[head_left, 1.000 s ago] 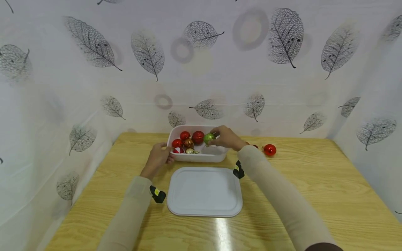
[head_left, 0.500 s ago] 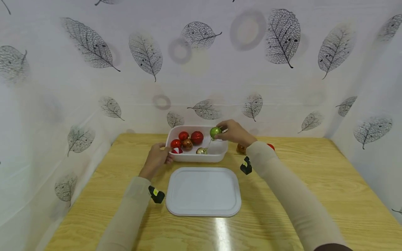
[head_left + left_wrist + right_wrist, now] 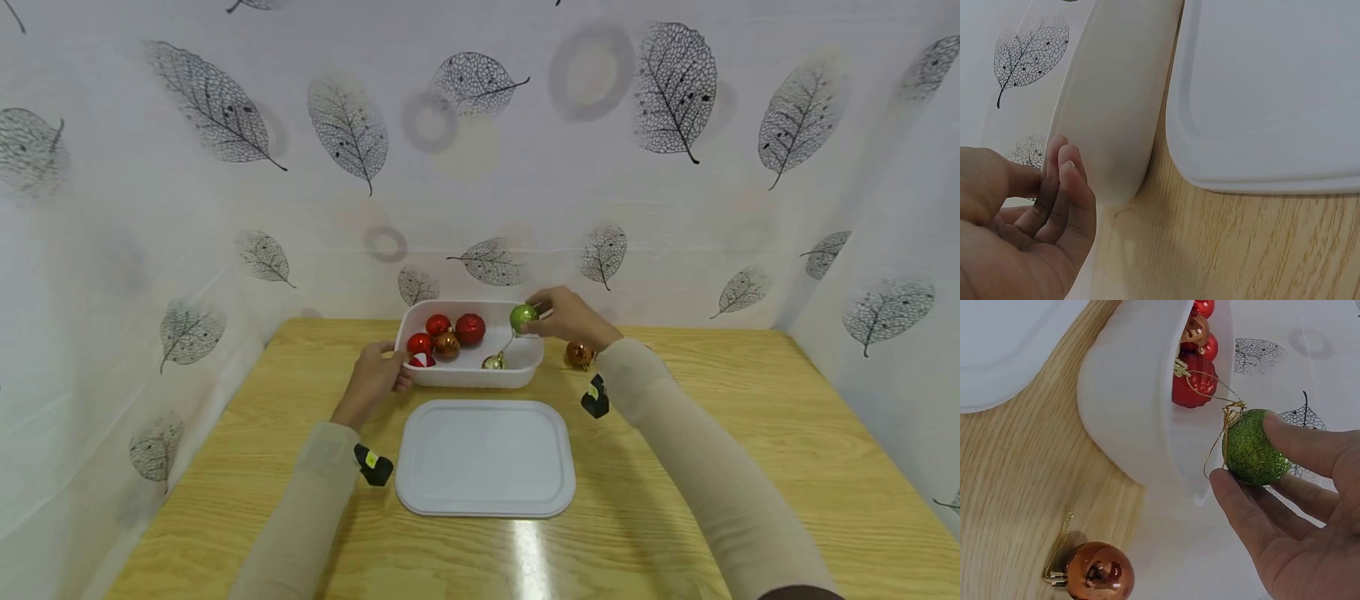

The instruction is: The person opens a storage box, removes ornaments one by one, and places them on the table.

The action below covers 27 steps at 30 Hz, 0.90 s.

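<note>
My right hand (image 3: 573, 321) pinches a green glitter Christmas bauble (image 3: 523, 318) between thumb and fingers, above the right part of a white plastic box (image 3: 468, 379). From its cap a gold string runs down towards a small gold bauble (image 3: 493, 362) in the box; the right wrist view shows the string reaching that gold cap. At the box's left end my left hand (image 3: 371, 379) grips the rim, thumb on one side and fingers on the other. Inside, on the left, lie several red baubles (image 3: 470, 330), a copper bauble (image 3: 447, 346) and a red-and-white one (image 3: 422, 360).
A flat white lid (image 3: 483, 458) lies on the wooden table (image 3: 750, 433) in front of the box. Another copper bauble (image 3: 579, 356) rests on the table right of the box, partly below my right forearm. A leaf-patterned curtain (image 3: 480, 183) stands behind.
My right hand has lifted the green bauble up and to the right. The gold bauble has slid rightwards along the box floor with it. My left hand stays on the rim.
</note>
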Available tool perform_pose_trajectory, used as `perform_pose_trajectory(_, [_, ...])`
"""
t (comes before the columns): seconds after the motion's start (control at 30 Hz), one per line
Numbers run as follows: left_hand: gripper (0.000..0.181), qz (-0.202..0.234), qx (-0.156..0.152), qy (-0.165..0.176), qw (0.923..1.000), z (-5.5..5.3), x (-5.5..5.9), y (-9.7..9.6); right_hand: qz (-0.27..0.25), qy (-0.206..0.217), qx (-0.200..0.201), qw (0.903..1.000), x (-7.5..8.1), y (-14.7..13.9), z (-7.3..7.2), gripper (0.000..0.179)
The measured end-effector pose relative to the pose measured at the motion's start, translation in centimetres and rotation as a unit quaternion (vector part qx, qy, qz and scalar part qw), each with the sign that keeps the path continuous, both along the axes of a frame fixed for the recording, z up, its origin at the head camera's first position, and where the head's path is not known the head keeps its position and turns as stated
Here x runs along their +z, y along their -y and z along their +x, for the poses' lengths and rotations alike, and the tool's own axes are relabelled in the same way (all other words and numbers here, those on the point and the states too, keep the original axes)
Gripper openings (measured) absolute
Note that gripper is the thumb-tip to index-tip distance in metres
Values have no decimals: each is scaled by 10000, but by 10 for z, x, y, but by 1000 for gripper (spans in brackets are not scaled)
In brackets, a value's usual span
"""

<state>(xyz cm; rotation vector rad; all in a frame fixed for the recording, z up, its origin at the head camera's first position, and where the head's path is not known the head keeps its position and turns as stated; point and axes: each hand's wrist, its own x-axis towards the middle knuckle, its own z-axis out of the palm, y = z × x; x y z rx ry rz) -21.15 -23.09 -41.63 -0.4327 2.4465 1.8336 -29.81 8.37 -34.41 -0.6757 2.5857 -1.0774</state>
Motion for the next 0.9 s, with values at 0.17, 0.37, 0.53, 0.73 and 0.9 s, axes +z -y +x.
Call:
perform_pose_trajectory(0.17, [45,66,-5,-21,10000,0,1,0,85,-80,21,9999,-3,-4,2,51])
perform_pose_trajectory(0.37, [46,6,3,-13,10000,0,0,-1,248,-109,16,9996,-5,-11,1,53])
perform_pose_trajectory(0.53, [46,-15,-58,-12,10000,0,0,0,270,-207,12,9994,-1,-16,1,52])
perform_pose_trajectory(0.73, [46,-43,-66,8,10000,0,1,0,157,-318,-41,9994,6,-14,0,55])
perform_pose_trajectory(0.9, [45,-14,-39,26,10000,0,2,0,115,-309,61,9994,11,-11,3,55])
